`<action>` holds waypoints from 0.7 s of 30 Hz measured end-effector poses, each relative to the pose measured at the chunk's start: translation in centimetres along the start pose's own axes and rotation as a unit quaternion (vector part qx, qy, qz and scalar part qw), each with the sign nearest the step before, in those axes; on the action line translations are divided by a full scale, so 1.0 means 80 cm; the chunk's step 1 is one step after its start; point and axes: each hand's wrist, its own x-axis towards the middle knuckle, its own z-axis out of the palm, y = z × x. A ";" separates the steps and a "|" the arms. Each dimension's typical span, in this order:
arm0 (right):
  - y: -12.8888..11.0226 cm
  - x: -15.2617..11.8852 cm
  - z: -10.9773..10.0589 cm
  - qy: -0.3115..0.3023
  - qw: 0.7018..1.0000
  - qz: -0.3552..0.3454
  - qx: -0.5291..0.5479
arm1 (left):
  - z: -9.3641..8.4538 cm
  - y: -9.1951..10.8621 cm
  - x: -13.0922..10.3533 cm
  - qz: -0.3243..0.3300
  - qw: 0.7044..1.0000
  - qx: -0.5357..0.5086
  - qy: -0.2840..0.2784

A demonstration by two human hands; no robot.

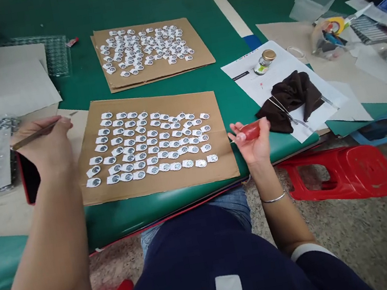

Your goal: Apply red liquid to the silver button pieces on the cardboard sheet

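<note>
Over the left edge of the near cardboard sheet [165,184], my left hand [46,150] is closed around slim brownish tweezers [34,137], their pointed tip facing right. My right hand [255,147], palm up at the sheet's right edge, grips a small red squeeze bottle [250,131] with a thin tip pointing left. Rows of small white tags with round dark-edged pieces [151,161] cover the near sheet. Neither tool touches them.
Behind lies a second cardboard stack [201,57] with similar pieces. At right are a lidded glass jar [264,63], a dark brown cloth [294,93] with metal tools, and a plastic tub [314,2]. A phone [30,177] lies under my left wrist. Red stool [368,170] at right.
</note>
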 end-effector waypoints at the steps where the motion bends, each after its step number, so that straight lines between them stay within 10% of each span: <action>1: -0.008 0.003 0.004 0.007 1.000 -0.019 -0.005 | 0.000 0.027 -0.012 0.008 0.999 0.003 0.033; 8: -0.043 0.023 0.062 -0.038 0.985 -0.144 -0.086 | 0.037 0.185 -0.164 0.196 0.959 -0.061 -0.197; 12: -0.030 0.032 0.078 -0.091 0.972 -0.174 -0.127 | 0.059 0.177 -0.220 0.342 0.887 -0.083 -0.298; 21: -0.019 0.029 0.081 -0.135 0.961 -0.182 -0.161 | 0.071 0.151 -0.237 0.304 0.860 -0.077 -0.402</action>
